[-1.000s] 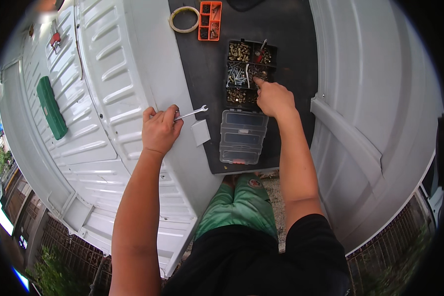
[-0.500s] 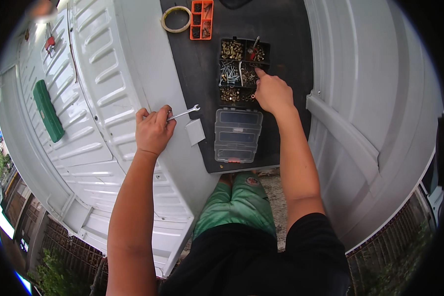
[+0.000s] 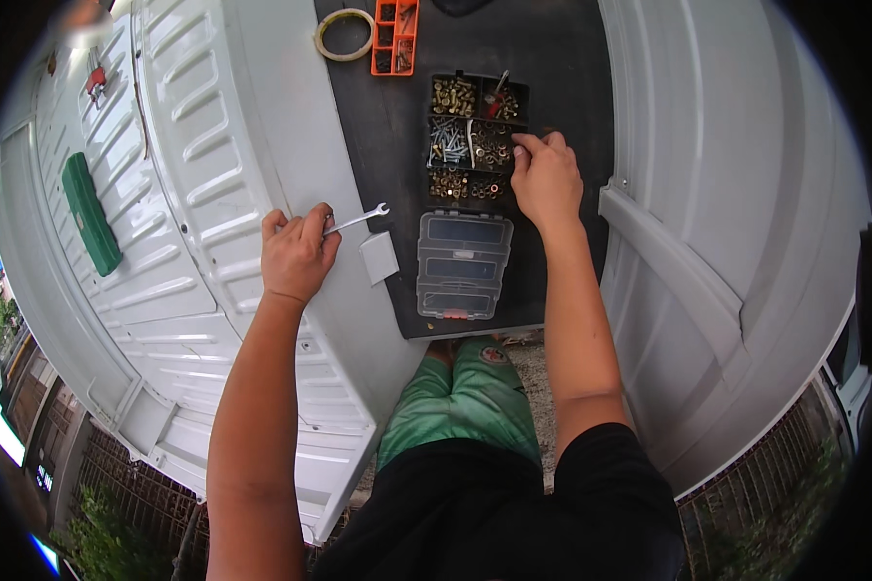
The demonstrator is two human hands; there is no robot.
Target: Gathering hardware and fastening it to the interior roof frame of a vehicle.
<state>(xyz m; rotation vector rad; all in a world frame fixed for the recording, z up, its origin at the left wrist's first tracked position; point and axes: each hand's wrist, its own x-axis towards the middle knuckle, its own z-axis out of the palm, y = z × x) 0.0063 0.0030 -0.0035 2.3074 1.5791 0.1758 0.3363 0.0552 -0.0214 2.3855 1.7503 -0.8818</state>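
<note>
My left hand (image 3: 298, 254) is closed around a silver wrench (image 3: 358, 220), its open-ended jaw pointing right over the black mat. At the right edge of the black compartment box (image 3: 429, 145) is my right hand (image 3: 548, 182), thumb and fingers drawn together. Whatever they pinch, if anything, is too small to make out. Brass-coloured bolts (image 3: 452, 97), silver screws (image 3: 448, 141) and several nuts and washers (image 3: 492, 147) fill the compartments. A red-handled screwdriver (image 3: 495, 101) rests in the far right one. The box's clear lid (image 3: 463, 266) lies folded back toward me.
A black mat (image 3: 562, 87) covers the surface under the box. Beyond lie an orange divided tray (image 3: 394, 39) and a tape roll (image 3: 345, 35). A white card (image 3: 379, 259) sits at the mat's left edge. White metal panels (image 3: 717, 194) flank both sides; a green case (image 3: 92, 214) lies left.
My right hand has drawn back to the right from the compartments, and its pointing index finger has curled in toward the thumb. My left hand still grips the wrench.
</note>
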